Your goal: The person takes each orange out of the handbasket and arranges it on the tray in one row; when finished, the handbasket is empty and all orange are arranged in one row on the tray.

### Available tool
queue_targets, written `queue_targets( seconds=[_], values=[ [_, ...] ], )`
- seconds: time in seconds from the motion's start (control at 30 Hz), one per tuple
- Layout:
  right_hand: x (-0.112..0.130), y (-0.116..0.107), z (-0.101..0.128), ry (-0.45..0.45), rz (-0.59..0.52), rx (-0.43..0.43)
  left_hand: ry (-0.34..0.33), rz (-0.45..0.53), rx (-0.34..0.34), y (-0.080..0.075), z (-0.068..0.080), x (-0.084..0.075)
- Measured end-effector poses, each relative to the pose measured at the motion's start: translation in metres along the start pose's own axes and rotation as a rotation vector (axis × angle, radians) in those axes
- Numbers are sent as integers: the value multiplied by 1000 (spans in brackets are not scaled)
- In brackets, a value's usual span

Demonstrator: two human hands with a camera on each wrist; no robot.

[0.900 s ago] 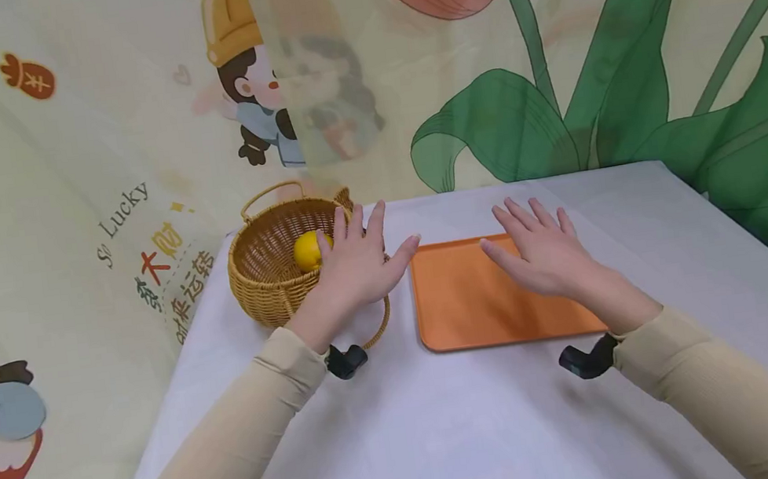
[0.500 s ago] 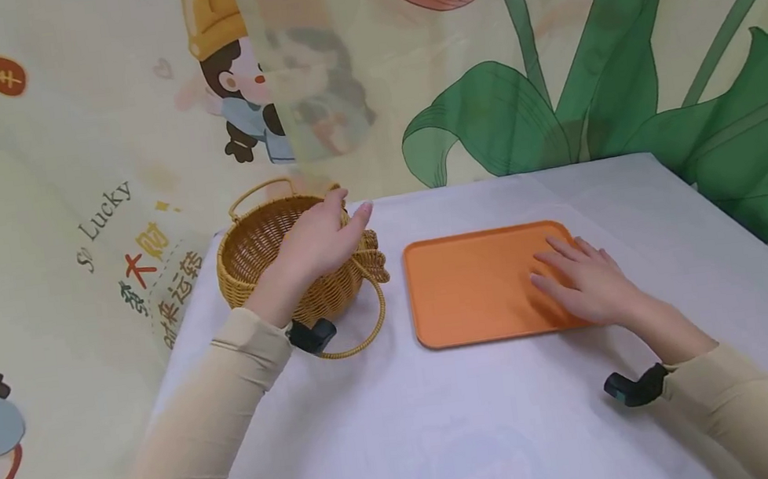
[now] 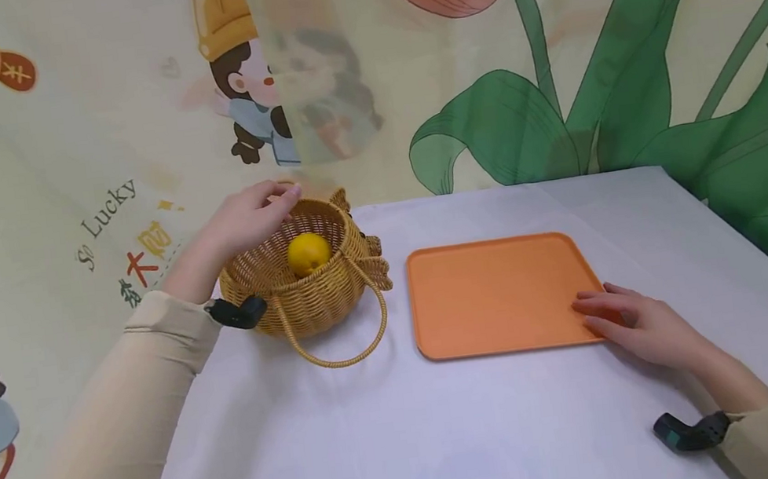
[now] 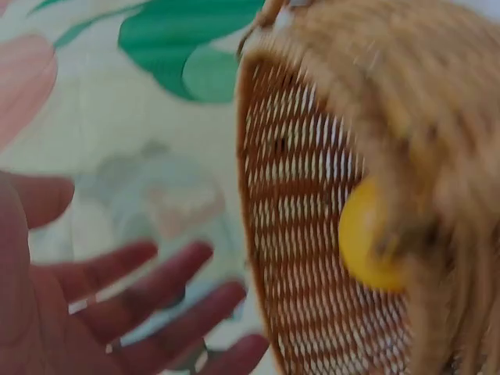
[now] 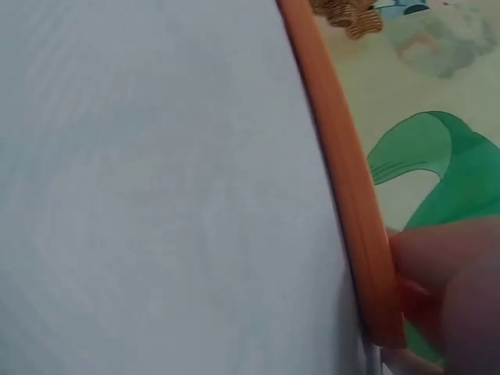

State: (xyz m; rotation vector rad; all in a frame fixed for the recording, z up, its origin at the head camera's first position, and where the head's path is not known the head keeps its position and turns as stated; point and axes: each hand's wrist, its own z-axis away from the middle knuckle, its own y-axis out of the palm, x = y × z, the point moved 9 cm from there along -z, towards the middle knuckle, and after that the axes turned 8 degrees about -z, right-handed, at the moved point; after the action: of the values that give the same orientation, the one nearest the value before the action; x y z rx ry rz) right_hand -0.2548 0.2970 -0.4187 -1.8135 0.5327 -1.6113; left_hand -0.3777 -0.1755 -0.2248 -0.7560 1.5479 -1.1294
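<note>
A woven wicker basket [image 3: 306, 304] stands at the left of the table with a yellow, lemon-like fruit [image 3: 309, 253] inside. Over the basket's back left side is my left hand [image 3: 247, 219], its fingertips near the raised back handle. In the left wrist view the fingers [image 4: 148, 297] are spread beside the basket's rim, holding nothing. My right hand [image 3: 650, 328] is at the front right corner of an orange tray [image 3: 497, 298], thumb and fingers loosely bent over its edge. The right wrist view has the fingers [image 5: 445, 250] right at the tray's rim [image 5: 344, 156].
The basket's front handle [image 3: 341, 364] hangs down onto the white table [image 3: 406, 434], to the left of the tray. Behind the table hangs a printed cloth [image 3: 362, 171] with flowers and cartoon figures. A black camera [image 3: 239, 313] sits at the left wrist.
My left hand has moved left and back across the basket, uncovering the yellow fruit. My right hand has come from above the tray down and right to its front right corner.
</note>
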Motion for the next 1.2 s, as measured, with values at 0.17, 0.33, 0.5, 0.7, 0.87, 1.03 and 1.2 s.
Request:
queue_targets(
  seconds=[0.17, 0.33, 0.5, 0.7, 0.87, 1.03, 1.2],
  values=[
    [-7, 4, 3, -59, -59, -60, -37, 28, 11, -7, -6, 21],
    [-8, 4, 7, -95, -85, -117, -28, -18, 1, -1, -22, 31],
    [-8, 7, 5, -101, -77, -92, -7, -57, -22, 1, -33, 29],
    [-7, 6, 4, -115, -57, -96, -34, -36, 50, 15, -43, 31],
    [-5, 6, 5, -118, -57, -90, -157, 182, 305, 41, -44, 50],
    [-7, 7, 5, -120, -62, -92, -220, 292, 431, 54, -45, 60],
    [-10, 8, 6, -113, -60, -93, -237, 275, 456, 62, -51, 62]
  ],
)
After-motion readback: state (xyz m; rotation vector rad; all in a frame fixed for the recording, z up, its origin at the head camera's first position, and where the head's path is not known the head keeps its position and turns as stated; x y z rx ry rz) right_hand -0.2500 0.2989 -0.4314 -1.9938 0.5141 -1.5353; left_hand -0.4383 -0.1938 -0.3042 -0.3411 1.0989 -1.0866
